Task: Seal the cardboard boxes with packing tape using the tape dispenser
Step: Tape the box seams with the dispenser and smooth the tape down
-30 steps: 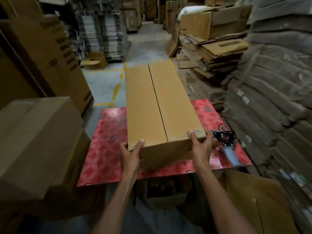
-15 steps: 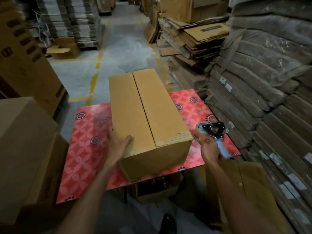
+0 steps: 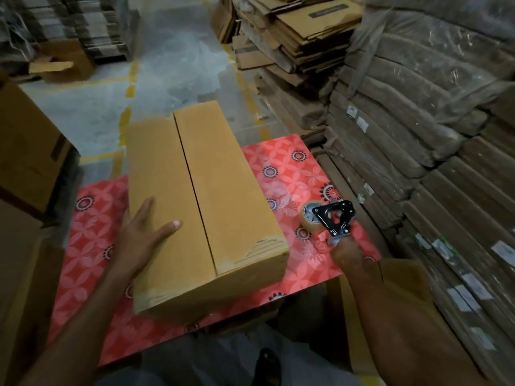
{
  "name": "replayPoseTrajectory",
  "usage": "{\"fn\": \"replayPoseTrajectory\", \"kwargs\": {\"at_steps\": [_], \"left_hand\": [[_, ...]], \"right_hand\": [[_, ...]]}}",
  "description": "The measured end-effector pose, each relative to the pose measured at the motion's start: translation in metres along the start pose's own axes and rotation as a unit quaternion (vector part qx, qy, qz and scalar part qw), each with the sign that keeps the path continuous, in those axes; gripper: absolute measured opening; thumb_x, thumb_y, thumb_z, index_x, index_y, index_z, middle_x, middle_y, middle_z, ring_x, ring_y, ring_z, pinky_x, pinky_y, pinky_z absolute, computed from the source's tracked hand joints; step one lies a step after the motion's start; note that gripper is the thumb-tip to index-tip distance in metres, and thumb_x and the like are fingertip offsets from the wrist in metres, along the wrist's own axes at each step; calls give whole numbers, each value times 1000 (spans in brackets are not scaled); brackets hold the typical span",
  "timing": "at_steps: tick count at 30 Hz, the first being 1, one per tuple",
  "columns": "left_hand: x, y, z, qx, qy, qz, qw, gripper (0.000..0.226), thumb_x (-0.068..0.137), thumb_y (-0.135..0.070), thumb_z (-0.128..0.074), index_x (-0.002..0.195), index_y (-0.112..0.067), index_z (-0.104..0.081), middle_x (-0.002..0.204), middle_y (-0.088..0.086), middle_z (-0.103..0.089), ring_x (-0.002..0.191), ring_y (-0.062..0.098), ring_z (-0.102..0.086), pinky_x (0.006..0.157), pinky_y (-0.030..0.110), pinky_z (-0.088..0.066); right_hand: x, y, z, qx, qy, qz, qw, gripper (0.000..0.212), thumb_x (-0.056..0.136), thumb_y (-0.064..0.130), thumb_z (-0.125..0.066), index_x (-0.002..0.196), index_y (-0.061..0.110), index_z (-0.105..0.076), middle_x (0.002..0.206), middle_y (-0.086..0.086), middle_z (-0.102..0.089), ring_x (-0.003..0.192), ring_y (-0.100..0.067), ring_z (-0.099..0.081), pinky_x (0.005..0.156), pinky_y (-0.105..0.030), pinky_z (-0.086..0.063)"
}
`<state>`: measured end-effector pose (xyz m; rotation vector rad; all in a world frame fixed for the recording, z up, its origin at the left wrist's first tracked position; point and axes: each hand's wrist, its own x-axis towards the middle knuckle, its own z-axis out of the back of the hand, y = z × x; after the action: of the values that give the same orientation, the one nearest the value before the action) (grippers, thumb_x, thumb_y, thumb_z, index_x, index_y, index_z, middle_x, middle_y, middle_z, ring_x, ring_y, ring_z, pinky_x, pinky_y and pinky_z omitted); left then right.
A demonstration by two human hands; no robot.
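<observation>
Left hand (image 3: 145,235) moved onto the long brown cardboard box (image 3: 200,207) top, fingers spread flat. Right hand (image 3: 347,253) now closed around black metal tape dispenser (image 3: 331,218), right of box on red patterned worktop (image 3: 287,174).

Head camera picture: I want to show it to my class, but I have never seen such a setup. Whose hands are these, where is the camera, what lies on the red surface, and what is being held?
There is no machine here. A person wears a camera on the head, looking down at their own bare hands. A long box lies on the red table, flaps closed, with no tape visible along the seam. The left hand rests flat on the box. The right hand grips the handle of a tape dispenser, beside the box. Stacked cardboard stands to the right.
</observation>
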<state>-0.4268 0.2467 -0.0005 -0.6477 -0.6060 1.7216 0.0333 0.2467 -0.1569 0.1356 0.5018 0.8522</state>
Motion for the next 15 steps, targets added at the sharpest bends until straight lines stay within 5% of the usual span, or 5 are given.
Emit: {"fn": "replayPoseTrajectory", "kwargs": {"at_steps": [5, 8, 11, 13, 15], "left_hand": [[-14, -22, -17, -63, -11, 16, 998, 112, 53, -87, -65, 152, -47, -31, 164, 4, -19, 149, 28, -27, 118, 54, -30], [-27, -47, -38, -84, -30, 37, 995, 107, 59, -77, -75, 153, -40, -36, 166, 7, -13, 153, 26, -15, 123, 40, -17], [-46, -75, -64, -111, -34, 59, 991, 96, 74, -57, -79, 155, -40, -31, 167, 9, -1, 155, 23, -2, 118, 28, -9], [-61, -94, -80, -113, -29, 65, 991, 96, 79, -56, -76, 157, -39, -24, 167, 10, 9, 155, 23, 2, 117, 25, -10], [-73, -110, -92, -85, 16, 66, 994, 96, 85, -58, -68, 160, -37, -11, 165, 14, 19, 154, 30, -2, 118, 29, -17]], "right_hand": [[25, 42, 34, -7, 62, 25, 998, 38, 95, 36, -50, 107, 6, -70, 109, -11, -69, 101, -32, -67, 88, -35, -55], [32, 84, 74, 145, 66, 39, 986, 38, 88, 31, -54, 111, 6, -71, 115, -15, -70, 106, -34, -66, 85, -36, -53], [15, 132, 119, 423, 94, 42, 900, 25, 59, 16, -55, 79, 6, -66, 71, -17, -61, 63, -29, -58, 57, -37, -48], [-8, 168, 149, 527, 144, 84, 833, 6, 67, 6, -49, 64, 11, -49, 56, -7, -42, 41, -20, -40, 44, -25, -32], [-32, 200, 174, 574, 199, 131, 784, 20, 81, 2, -45, 65, 15, -43, 58, -3, -37, 41, -15, -32, 43, -22, -26]]}}
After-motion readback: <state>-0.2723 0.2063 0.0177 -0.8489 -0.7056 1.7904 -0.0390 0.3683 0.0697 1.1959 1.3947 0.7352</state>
